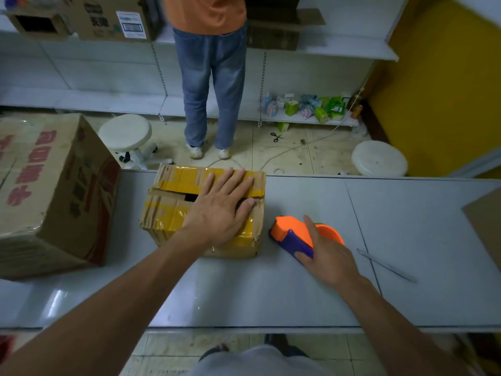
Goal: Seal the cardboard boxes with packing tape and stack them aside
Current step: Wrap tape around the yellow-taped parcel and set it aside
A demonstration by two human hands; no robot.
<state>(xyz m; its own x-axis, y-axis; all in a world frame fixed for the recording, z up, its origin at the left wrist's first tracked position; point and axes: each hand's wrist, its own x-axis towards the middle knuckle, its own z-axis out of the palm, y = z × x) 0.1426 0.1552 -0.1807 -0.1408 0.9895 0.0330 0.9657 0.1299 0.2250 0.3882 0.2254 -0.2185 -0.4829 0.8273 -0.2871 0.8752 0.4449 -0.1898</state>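
Left hand [225,206] spread flat, pressing box [173,213] flaps at bench [271,294] centre | right hand [329,253] grips dispenser [291,232] beside box | box likely light, flaps soft, creased; steady from top, lift by sides

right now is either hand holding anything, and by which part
The right hand grips the dispenser by its purple handle; the left hand just presses flat on the box.

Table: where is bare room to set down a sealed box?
Bare: the table right of the tape dispenser, beyond the metal strip, up to the cardboard piece; also the near edge before the small box. Crowded: the left end, large box beside small box.
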